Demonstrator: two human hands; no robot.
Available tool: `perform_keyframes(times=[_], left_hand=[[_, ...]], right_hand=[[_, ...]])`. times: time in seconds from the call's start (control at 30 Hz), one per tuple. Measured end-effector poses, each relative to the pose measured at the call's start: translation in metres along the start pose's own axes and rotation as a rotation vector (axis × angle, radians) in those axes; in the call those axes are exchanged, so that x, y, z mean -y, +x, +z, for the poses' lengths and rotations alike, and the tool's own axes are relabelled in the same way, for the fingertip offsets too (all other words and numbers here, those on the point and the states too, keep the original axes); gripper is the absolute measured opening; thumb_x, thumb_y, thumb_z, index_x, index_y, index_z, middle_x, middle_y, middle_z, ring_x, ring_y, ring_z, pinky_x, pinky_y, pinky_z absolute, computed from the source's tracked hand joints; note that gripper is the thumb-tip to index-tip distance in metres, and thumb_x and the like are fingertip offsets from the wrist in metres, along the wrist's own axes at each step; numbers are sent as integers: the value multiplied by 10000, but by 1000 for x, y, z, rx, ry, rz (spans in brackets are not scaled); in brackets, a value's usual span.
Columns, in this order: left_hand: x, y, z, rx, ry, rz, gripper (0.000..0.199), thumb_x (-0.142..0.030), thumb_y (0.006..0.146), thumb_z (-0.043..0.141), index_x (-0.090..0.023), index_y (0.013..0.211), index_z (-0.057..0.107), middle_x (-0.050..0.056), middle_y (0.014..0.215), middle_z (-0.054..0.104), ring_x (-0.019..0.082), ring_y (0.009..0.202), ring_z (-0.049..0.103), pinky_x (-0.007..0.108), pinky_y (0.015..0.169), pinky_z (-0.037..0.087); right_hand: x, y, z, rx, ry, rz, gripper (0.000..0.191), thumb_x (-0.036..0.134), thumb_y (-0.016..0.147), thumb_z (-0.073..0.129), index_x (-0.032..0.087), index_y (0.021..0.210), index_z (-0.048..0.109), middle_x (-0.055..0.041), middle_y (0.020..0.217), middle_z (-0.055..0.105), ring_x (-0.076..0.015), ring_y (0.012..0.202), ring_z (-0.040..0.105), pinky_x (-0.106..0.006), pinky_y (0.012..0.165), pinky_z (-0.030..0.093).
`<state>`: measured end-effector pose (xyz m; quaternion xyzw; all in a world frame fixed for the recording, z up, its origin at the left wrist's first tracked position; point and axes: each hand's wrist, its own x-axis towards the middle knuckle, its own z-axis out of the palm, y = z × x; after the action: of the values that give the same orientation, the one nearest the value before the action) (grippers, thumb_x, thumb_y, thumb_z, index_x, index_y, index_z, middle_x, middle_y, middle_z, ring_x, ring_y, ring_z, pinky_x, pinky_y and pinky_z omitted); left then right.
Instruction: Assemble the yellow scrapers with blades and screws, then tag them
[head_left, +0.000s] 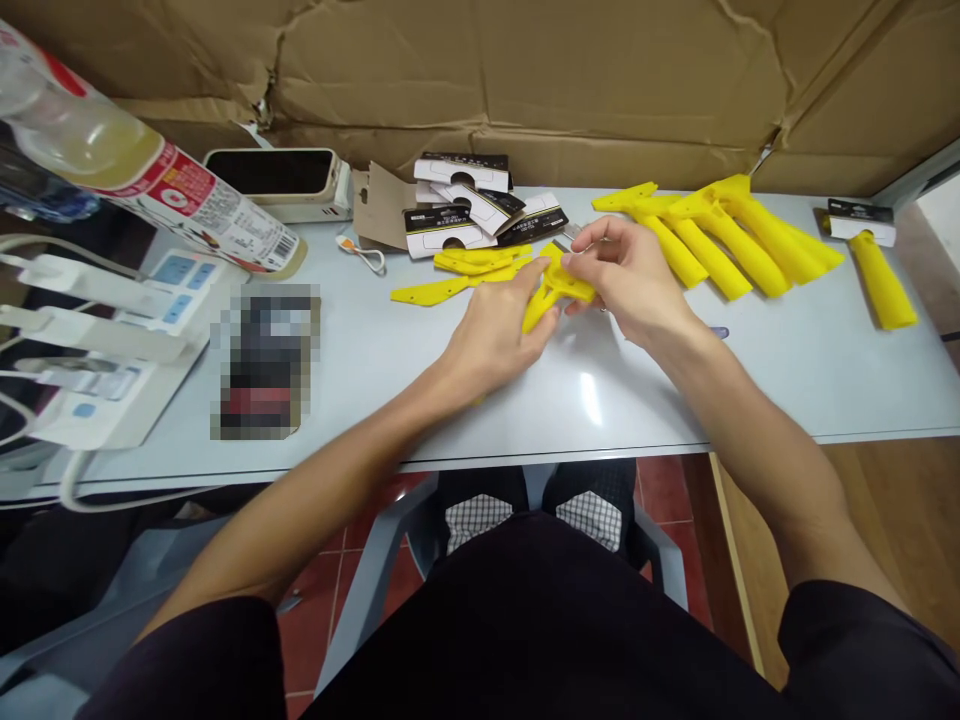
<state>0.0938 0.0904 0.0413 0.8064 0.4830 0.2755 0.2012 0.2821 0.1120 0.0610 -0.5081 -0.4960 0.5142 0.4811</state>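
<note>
The yellow handle [568, 286] lies between the hands above the counter [375, 380], its long axis slanting toward the near-left corner. The left hand [499, 325] wraps its stem; the right hand [630, 280], fingers bunched, touches its head, though whether it pinches anything I cannot tell.

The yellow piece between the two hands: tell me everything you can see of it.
The yellow piece is bright yellow and looks like plastic. A narrower section runs down from a wider, branching upper part. It slants, its lower section toward the person's left. The left hand grips the lower section, while the right hand has its thumb at the wider end. It is over the white table; whether it touches it can't be told. Fingers hide much of its shape.
</note>
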Motion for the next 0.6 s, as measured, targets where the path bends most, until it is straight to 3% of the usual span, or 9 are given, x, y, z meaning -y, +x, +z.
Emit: perform_keyframes(times=[0.13, 0.23, 0.33, 0.4, 0.53, 0.6], left_hand=[[6, 2, 0, 8, -340, -92, 493, -328, 928, 764, -188, 1397, 700, 56, 964, 764, 180, 684, 684, 302, 660, 548], [4, 2, -2, 105, -703, -232, 360, -353, 920, 795, -177, 1213, 681, 3, 841, 685, 100, 459, 573, 248, 445, 428], [-2, 2, -5, 174, -888, -310, 214, -296, 912, 768, -196, 987, 594, -44, 745, 623, 79, 385, 529, 235, 373, 374], [-5, 2, -7, 193, -980, -347, 238, -273, 906, 749, -217, 898, 518, -47, 748, 637, 64, 370, 518, 224, 362, 365], [-5, 2, -11, 253, -1192, -408, 326, -323, 882, 772, -235, 882, 458, -59, 761, 666, 40, 351, 470, 203, 350, 341], [-3, 1, -12, 282, -1256, -414, 348, -367, 854, 809, -230, 923, 498, -63, 757, 675, 37, 341, 446, 198, 336, 320]], right_hand=[[11, -4, -1, 59, 19, 59, 552, 781, 855, 824, 274, 881, 607, -24, 834, 671, -200, 759, 717, -323, 600, 649], [18, -7, -2, 99, 69, 101, 646, 901, 833, 745, 267, 908, 647, -42, 828, 699, -213, 760, 734, -334, 623, 654], [21, -8, -5, 147, 10, 68, 574, 814, 864, 791, 254, 937, 689, -52, 859, 727, -214, 771, 741, -341, 652, 657], [21, -6, -10, 142, -105, -14, 459, 691, 899, 830, 250, 949, 713, -54, 894, 746, -209, 776, 735, -346, 667, 654], [21, 0, -26, 45, -316, -250, 315, 525, 903, 880, 239, 978, 771, -68, 1025, 800, -239, 937, 743, -391, 804, 666], [21, 3, -33, 87, -356, -294, 330, 517, 870, 913, 236, 1009, 809, -70, 1063, 821, -257, 1004, 745, -426, 887, 663]])
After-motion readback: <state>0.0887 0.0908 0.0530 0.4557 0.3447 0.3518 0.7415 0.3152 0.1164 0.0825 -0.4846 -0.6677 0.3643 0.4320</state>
